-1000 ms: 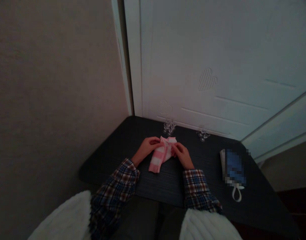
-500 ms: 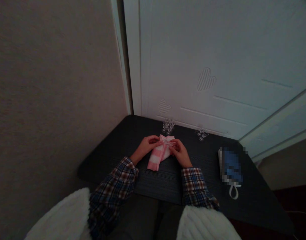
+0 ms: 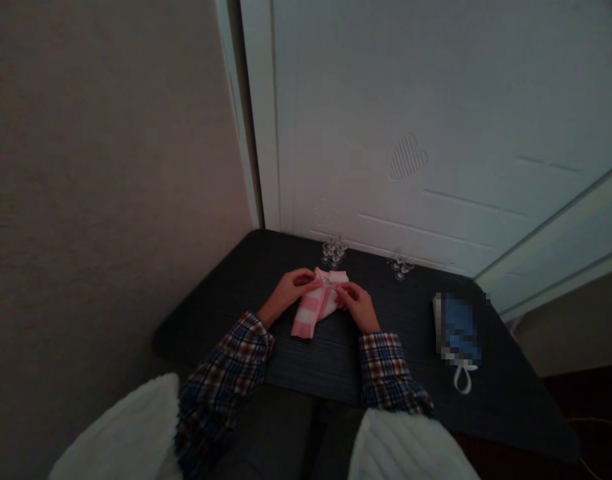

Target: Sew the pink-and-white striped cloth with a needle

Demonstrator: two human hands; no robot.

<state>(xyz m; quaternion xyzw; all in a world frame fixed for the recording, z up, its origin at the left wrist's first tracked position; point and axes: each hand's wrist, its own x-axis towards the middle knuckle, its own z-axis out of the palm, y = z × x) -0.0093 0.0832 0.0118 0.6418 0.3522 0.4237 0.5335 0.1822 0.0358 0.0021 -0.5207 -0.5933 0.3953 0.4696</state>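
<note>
A small pink-and-white striped garment (image 3: pixel 310 311) lies on the dark table in front of me; its exact kind I cannot make out. From the left, my left hand (image 3: pixel 295 288) grips its upper left edge, thumb and fingers closed on the cloth. My right hand (image 3: pixel 357 303) pinches the cloth near its upper right part, fingertips bent together. Part of the garment between the two hands is covered by the fingers. Its lower left end hangs free of both hands and rests flat on the tabletop.
Behind the garment stands a cluster of several small clear glasses (image 3: pixel 334 251), with a few more glasses (image 3: pixel 401 266) farther right. A blurred blue item with a white loop (image 3: pixel 463 380) lies at the right. The dark table (image 3: pixel 211 293) meets a wall and a white panel (image 3: pixel 366 160).
The whole view has shifted slightly. My right fingers have moved a little over the garment's upper part; both hands still hold it in nearly the same place.
</note>
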